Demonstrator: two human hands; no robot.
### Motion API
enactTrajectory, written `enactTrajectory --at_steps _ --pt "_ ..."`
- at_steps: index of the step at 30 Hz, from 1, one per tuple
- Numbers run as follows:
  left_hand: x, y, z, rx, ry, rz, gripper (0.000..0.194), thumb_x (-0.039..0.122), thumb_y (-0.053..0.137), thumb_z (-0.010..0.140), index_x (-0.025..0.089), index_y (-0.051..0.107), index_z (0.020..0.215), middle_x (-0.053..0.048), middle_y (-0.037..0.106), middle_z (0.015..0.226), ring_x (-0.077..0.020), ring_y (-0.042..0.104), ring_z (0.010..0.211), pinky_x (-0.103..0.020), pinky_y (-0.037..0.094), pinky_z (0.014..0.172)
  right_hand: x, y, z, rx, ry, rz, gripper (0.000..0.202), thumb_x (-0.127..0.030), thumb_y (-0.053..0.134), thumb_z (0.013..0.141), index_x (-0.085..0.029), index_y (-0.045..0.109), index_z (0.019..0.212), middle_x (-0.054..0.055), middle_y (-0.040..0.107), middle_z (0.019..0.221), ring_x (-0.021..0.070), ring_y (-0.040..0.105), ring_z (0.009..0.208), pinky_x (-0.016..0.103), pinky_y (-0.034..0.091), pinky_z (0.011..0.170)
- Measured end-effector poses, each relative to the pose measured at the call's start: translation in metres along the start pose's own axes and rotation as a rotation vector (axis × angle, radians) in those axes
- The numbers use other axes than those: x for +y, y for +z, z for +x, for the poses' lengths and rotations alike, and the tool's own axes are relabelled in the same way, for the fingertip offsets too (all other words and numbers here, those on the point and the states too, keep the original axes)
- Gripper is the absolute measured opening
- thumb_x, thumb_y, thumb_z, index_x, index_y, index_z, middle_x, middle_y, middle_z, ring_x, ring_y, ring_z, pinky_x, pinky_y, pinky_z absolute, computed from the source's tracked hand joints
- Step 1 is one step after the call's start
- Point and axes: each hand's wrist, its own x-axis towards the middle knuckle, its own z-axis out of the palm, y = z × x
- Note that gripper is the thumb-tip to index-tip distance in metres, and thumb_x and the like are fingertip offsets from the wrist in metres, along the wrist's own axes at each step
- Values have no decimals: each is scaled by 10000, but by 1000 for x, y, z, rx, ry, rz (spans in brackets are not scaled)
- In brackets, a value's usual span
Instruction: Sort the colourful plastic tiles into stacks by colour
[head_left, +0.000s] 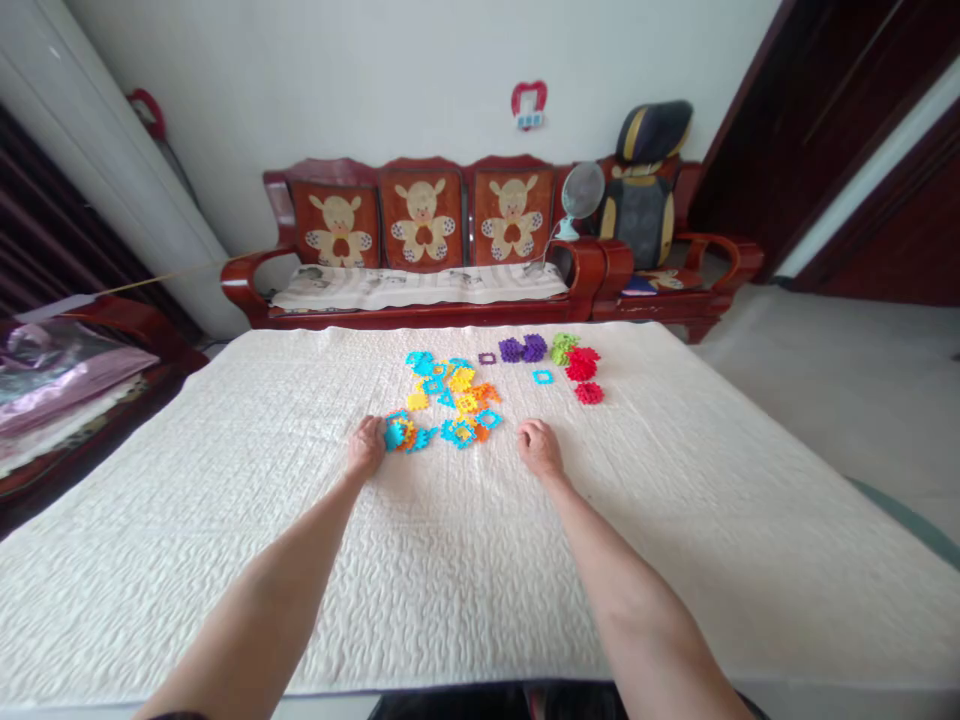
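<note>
My left hand (367, 446) rests on the table cover, its fingers curled in against a blue toothed plastic tile (394, 434) at the left edge of a loose pile. Whether it grips that tile or only touches it is hidden. Beside it lie orange and blue interlocking tiles (421, 438). More of the pile, with yellow tiles (462, 380), blue tiles (421, 362) and orange tiles (487, 393), spreads between my hands. To the right of the pile my right hand (539, 447) is closed, fingers folded under; anything inside cannot be seen.
Sorted clusters lie farther back: purple tiles (523, 348), green tiles (563, 348) and red tiles (583, 364). A single purple frame (487, 358) and a blue frame (542, 377) lie apart. A white quilted cover (225, 480) spreads over the table. Behind stands a wooden sofa (405, 316).
</note>
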Motion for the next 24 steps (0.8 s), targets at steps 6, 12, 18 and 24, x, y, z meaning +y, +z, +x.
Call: enactTrajectory --at_steps 6,12,18,24 --pt "2 3 -19 -6 141 72 270 222 419 880 193 675 961 -123 676 1024 -256 582 1074 -416 436 1037 -6 4 -10 3 26 -44 229 -79 491 855 -174 666 966 109 672 1100 226 569 1038 343 400 939" --pt "1 4 -19 16 186 107 326 193 378 884 200 658 1052 -114 665 1062 -246 572 1102 -397 432 1031 -8 5 -13 28 26 -89 252 -66 473 860 -185 662 977 108 678 1158 229 570 1111 353 389 973" --pt "-1 9 -18 34 217 111 309 220 379 908 197 667 1018 -122 649 1061 -247 585 1074 -411 429 1038 -6 5 -12 31 19 -98 252 -77 471 851 -175 669 973 118 676 1167 235 575 1112 364 399 979" --pt "1 11 -17 38 219 129 256 249 425 912 195 666 976 -116 642 996 -251 574 1069 -439 429 1052 -2 8 -13 56 3 -89 279 -71 464 824 -180 673 971 117 680 1134 241 575 1101 369 412 971"
